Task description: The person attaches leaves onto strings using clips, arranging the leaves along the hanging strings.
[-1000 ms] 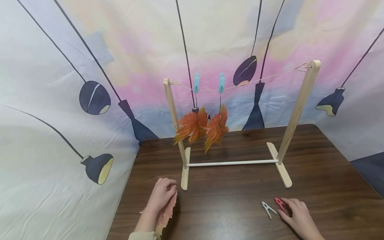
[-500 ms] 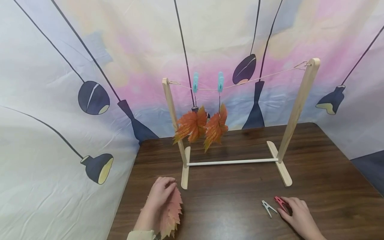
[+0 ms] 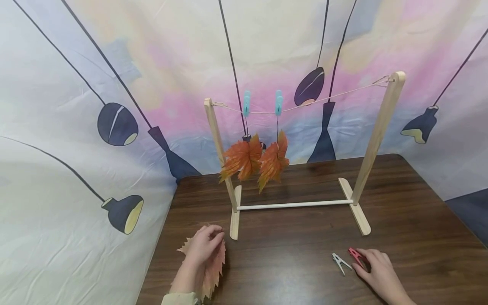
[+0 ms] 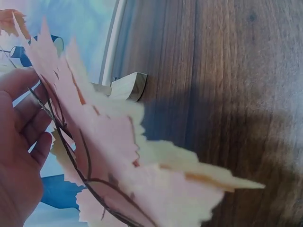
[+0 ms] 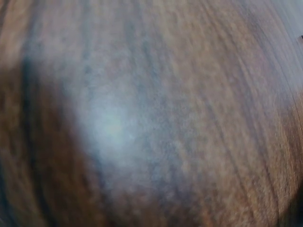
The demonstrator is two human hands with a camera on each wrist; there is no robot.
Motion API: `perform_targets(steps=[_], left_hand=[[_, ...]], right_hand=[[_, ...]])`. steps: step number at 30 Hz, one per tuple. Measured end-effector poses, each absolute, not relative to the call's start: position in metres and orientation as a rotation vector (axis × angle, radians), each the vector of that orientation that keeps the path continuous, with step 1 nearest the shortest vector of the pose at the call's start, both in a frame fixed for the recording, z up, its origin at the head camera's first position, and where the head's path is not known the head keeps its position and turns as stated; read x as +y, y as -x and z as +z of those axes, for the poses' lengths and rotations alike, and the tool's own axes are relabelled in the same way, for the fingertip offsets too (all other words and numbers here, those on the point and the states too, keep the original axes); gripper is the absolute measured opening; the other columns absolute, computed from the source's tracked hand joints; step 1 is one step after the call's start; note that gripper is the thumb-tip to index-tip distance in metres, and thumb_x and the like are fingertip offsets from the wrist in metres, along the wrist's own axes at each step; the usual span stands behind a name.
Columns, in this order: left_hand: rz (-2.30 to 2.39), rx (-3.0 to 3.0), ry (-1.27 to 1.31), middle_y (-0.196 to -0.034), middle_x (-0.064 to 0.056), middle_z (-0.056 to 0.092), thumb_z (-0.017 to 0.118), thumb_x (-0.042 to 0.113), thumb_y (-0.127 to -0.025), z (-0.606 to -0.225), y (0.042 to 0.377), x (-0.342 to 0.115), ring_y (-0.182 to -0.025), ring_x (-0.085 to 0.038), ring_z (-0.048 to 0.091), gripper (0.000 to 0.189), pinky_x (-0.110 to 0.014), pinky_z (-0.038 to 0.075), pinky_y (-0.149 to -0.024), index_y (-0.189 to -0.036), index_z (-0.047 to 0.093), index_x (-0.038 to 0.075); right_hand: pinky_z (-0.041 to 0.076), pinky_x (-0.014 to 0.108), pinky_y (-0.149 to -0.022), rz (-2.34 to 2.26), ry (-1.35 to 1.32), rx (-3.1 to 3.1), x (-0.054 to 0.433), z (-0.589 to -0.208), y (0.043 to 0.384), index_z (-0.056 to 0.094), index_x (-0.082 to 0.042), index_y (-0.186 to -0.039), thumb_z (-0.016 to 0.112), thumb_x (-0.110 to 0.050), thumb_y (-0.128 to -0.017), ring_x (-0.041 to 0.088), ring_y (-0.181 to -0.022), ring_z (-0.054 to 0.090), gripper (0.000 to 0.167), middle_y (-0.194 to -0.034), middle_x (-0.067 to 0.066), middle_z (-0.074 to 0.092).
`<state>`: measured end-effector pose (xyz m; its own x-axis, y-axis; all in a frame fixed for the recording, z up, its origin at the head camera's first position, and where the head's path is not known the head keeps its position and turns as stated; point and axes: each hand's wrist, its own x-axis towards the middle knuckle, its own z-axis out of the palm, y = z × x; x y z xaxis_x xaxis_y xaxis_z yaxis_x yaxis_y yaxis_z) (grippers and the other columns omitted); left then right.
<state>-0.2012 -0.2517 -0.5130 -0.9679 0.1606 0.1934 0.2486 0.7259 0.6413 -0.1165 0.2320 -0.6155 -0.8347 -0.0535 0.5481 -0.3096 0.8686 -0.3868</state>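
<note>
At the table's front left, my left hand (image 3: pixel 205 245) holds pale pink artificial maple leaves (image 3: pixel 215 267). In the left wrist view, the fingers lie at the thin dark stem and the leaves (image 4: pixel 106 142) spread out over the table. Far to the right, my right hand (image 3: pixel 377 271) has its thumb and forefinger around a red clothespin (image 3: pixel 356 256) at the tabletop. Just left of that lies a white clothespin (image 3: pixel 340 263). The right wrist view contains only blurred wood grain, with neither hand nor clothespin in it.
A wooden rack (image 3: pixel 375 140) with a string (image 3: pixel 324 100) between its posts stands behind the hands. Two blue clothespins (image 3: pixel 278 103) on the string hold two orange leaves (image 3: pixel 273 163). A white rod (image 3: pixel 293 205) joins the feet low down. A printed cloth (image 3: pixel 171 63) hangs behind the table (image 3: pixel 282 254).
The pink leaves have turned in my left hand, swinging out to the right and then partly back, so more shows left of the wrist. My right hand stays at the red clothespin.
</note>
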Motion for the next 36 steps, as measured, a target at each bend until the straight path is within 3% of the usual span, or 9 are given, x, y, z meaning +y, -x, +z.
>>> perform_targets(steps=[8, 17, 21, 26, 32, 36], left_hand=[[-1.092, -2.821, 0.415, -0.082, 0.007, 0.060, 0.066, 0.010, -0.086, -0.520, 0.200, -0.249, -0.079, -0.013, 0.053, 0.006, -0.029, 0.046, -0.069, -0.092, 0.069, 0.011], [-0.899, -2.868, 0.609, -0.091, 0.003, 0.067, 0.065, 0.012, -0.086, -0.546, 0.194, -0.246, -0.089, -0.019, 0.057, 0.008, -0.051, 0.034, -0.086, -0.093, 0.069, 0.010], [-0.865, -2.862, 0.635, -0.080, 0.011, 0.061, 0.069, 0.021, -0.083, -0.552, 0.190, -0.243, -0.081, -0.012, 0.053, 0.012, -0.048, 0.030, -0.084, -0.092, 0.068, 0.014], [-0.854, -2.933, 0.629, -0.068, 0.016, 0.047, 0.076, 0.033, -0.074, -0.550, 0.188, -0.239, -0.075, -0.006, 0.044, 0.031, -0.046, 0.029, -0.085, -0.097, 0.068, 0.014], [-0.804, -2.927, 0.631, -0.068, 0.014, 0.045, 0.076, 0.022, -0.075, -0.547, 0.189, -0.237, -0.070, -0.006, 0.043, 0.023, -0.042, 0.030, -0.078, -0.095, 0.068, 0.013], [-0.825, -2.865, 0.588, -0.071, 0.011, 0.051, 0.075, 0.017, -0.078, -0.545, 0.191, -0.237, -0.077, -0.015, 0.053, 0.013, -0.053, 0.033, -0.086, -0.088, 0.068, 0.014]], right_hand=[[0.030, 0.035, -0.071, 0.633, -0.238, -2.521, 0.231, -0.615, 0.116, 0.066, 0.002, -0.094, 0.083, -0.008, -0.055, 0.026, -0.077, 0.053, 0.044, -0.084, 0.008, 0.059], [0.031, 0.038, -0.072, 0.642, -0.218, -2.535, 0.230, -0.617, 0.116, 0.066, 0.002, -0.095, 0.083, -0.008, -0.056, 0.027, -0.079, 0.053, 0.043, -0.085, 0.009, 0.059], [0.031, 0.038, -0.072, 0.642, -0.221, -2.534, 0.230, -0.618, 0.115, 0.066, 0.002, -0.095, 0.083, -0.007, -0.056, 0.027, -0.079, 0.053, 0.043, -0.085, 0.009, 0.059], [0.030, 0.037, -0.072, 0.635, -0.235, -2.516, 0.231, -0.618, 0.116, 0.066, 0.001, -0.094, 0.083, -0.007, -0.055, 0.027, -0.078, 0.053, 0.044, -0.084, 0.009, 0.059], [0.031, 0.038, -0.072, 0.632, -0.242, -2.514, 0.231, -0.617, 0.117, 0.066, 0.002, -0.094, 0.083, -0.007, -0.055, 0.028, -0.078, 0.053, 0.043, -0.085, 0.009, 0.059], [0.032, 0.039, -0.072, 0.633, -0.233, -2.517, 0.231, -0.617, 0.117, 0.066, 0.002, -0.093, 0.083, -0.007, -0.055, 0.028, -0.078, 0.053, 0.043, -0.084, 0.009, 0.059]])
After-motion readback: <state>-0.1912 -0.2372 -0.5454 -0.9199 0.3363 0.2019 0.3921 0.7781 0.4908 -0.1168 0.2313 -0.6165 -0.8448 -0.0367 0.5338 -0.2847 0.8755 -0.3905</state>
